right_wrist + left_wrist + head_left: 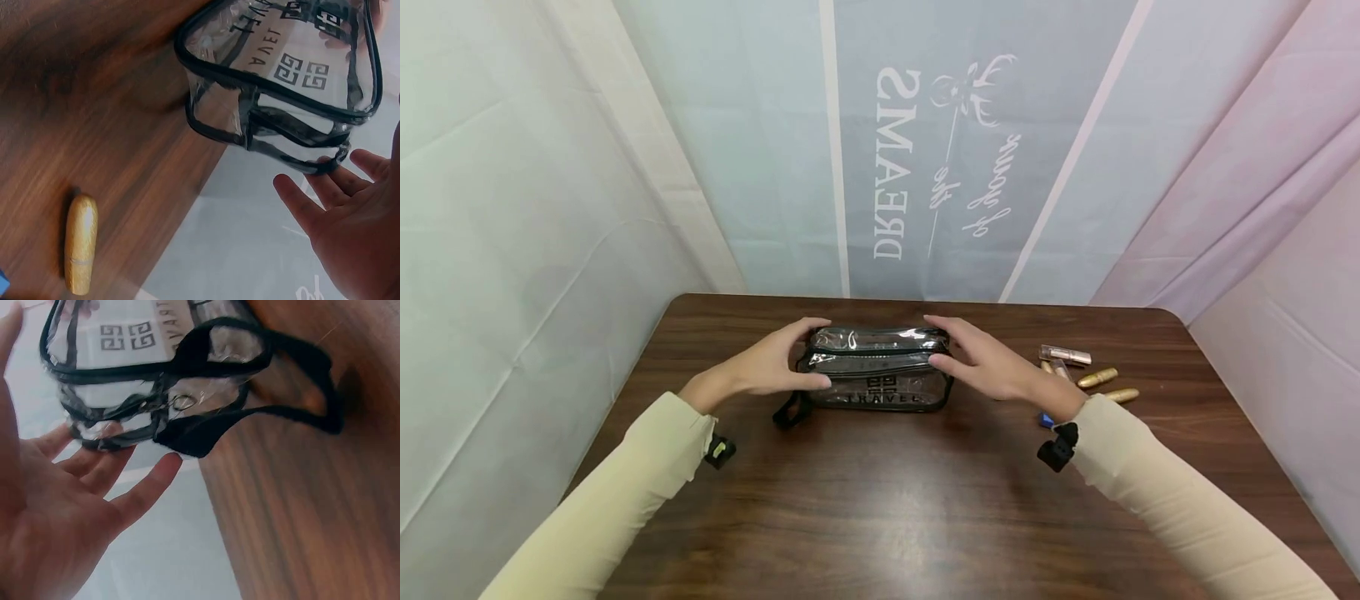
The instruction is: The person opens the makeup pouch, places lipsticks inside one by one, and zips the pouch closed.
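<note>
A clear plastic pouch [876, 371] with black trim and black lettering lies at the middle of the dark wooden table [880, 500]. Its black strap loop [792, 410] hangs off its left end. My left hand [775, 364] cups the pouch's left end, with the fingers over the top and the thumb at the front. My right hand [985, 360] cups the right end the same way. In the left wrist view the left hand [56, 506] is spread, with its fingertips at the pouch [125, 337] edge beside the strap [275, 381]. The right hand [356, 219] is also spread, with its fingertips at the pouch [294, 69].
To the right of the pouch lie a rose-gold tube [1064, 355] and two gold tubes [1097, 377] [1122, 395]; one gold tube [81, 244] shows in the right wrist view. A small blue item [1045, 419] lies by my right wrist. Pale cloth backdrops enclose the table on three sides.
</note>
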The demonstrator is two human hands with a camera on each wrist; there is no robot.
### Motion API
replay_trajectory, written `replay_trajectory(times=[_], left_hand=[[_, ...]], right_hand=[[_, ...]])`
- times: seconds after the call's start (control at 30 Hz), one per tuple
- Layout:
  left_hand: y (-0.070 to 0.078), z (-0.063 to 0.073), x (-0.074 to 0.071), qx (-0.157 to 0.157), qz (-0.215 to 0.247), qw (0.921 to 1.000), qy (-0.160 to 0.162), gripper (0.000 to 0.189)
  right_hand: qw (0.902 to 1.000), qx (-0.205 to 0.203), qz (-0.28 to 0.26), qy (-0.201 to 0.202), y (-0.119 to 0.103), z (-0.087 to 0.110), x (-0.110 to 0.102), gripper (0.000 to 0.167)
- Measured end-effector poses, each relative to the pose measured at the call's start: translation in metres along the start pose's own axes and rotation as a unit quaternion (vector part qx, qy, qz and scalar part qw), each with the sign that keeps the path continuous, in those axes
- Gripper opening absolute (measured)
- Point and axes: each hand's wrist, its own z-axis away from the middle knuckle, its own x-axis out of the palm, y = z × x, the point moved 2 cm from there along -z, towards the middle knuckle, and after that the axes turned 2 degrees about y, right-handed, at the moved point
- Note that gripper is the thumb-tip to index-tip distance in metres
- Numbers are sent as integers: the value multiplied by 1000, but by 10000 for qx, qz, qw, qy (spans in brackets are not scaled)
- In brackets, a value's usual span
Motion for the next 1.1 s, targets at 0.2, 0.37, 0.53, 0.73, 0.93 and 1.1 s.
replay_trajectory(times=[0.2, 0.37, 0.53, 0.73, 0.93, 1.1], left_hand=[[-4, 4, 9, 64, -58, 9999, 118, 96], [-5, 6, 12, 85, -26, 9998, 204, 94], [-5, 7, 14, 110, 25, 9996, 256, 93], [-5, 11, 19, 201, 45, 9991, 371, 93], [-8, 12, 24, 112, 126, 9986, 492, 101], [-15, 16, 31, -163, 210, 9983, 512, 104]], right_hand=[[9999, -45, 131, -49, 0, 0, 6, 78], [9997, -190, 118, 76, 1, -1, 8, 83], [9990, -302, 171, 265, 4, -2, 12, 84], [9975, -462, 200, 500, 6, -2, 14, 77], [9970, -473, 85, 608, 7, 1, 15, 72], [9972, -385, -80, 637, 11, 5, 18, 71]])
